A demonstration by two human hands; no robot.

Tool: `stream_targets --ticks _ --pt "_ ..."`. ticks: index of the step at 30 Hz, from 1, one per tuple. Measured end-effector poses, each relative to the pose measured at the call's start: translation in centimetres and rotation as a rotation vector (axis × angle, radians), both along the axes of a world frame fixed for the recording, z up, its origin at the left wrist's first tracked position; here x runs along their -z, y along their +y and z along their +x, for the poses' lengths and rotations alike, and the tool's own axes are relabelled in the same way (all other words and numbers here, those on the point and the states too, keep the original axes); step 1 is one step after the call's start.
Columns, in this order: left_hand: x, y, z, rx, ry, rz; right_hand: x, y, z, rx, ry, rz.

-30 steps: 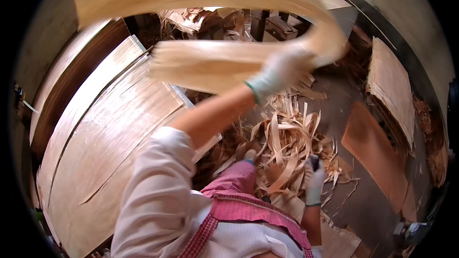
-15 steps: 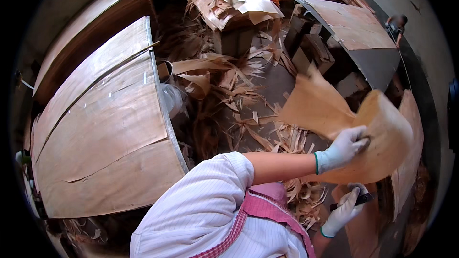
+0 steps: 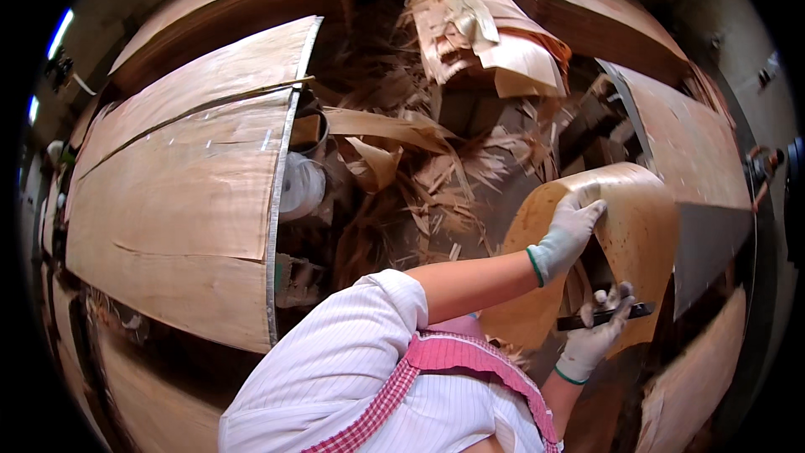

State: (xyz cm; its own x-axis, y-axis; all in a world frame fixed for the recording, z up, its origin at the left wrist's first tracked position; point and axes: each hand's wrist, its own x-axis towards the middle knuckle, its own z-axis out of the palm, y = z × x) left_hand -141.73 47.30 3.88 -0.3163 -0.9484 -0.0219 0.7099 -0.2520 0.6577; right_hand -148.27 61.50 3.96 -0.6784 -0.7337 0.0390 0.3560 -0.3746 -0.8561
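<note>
My left hand [image 3: 569, 235], in a white glove with a green cuff, grips a thin tan wood veneer sheet [image 3: 633, 210] by its upper part. The sheet bends over in an arch, one side hanging left of my hand and the other hanging to the right. Below it, my gloved right hand [image 3: 594, 338] is closed around a narrow black bar-shaped tool [image 3: 641, 310], held roughly level in front of the hanging sheet. Whether the tool has a blade cannot be made out. Some of the right fingers look dirty.
A broad veneer-topped table [image 3: 189, 201] with a thin wooden strip [image 3: 193, 99] across it stands at left. Torn veneer scraps [image 3: 436, 193] litter the floor. A ragged veneer pile [image 3: 495, 33] is at the back; another stack [image 3: 688, 138] stands right, near a distant person [image 3: 761, 166].
My view has turned left, so the surroundings sit further right. The veneer sheet has swung from sideways into a downward arch. My right hand has come up closer beneath my left hand.
</note>
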Motion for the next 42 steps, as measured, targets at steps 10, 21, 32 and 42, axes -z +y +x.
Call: stream_targets --ticks 10,21,32,42 --pt "2.6 -9.5 5.3 0.697 -0.166 -0.150 -5.2 -22.8 -13.1 0.173 0.453 0.306" --pt "16.5 -20.1 30.0 -0.115 -0.540 0.455 -16.7 -47.2 -33.1 0.211 1.388 0.331" --pt "14.9 -35.1 34.2 -0.234 -0.611 0.351 -31.0 -85.8 -5.2 0.252 2.077 0.227" --pt "20.1 -30.2 37.5 -0.801 -0.427 0.869 -10.3 -112.6 18.0 -0.182 2.253 -0.031"
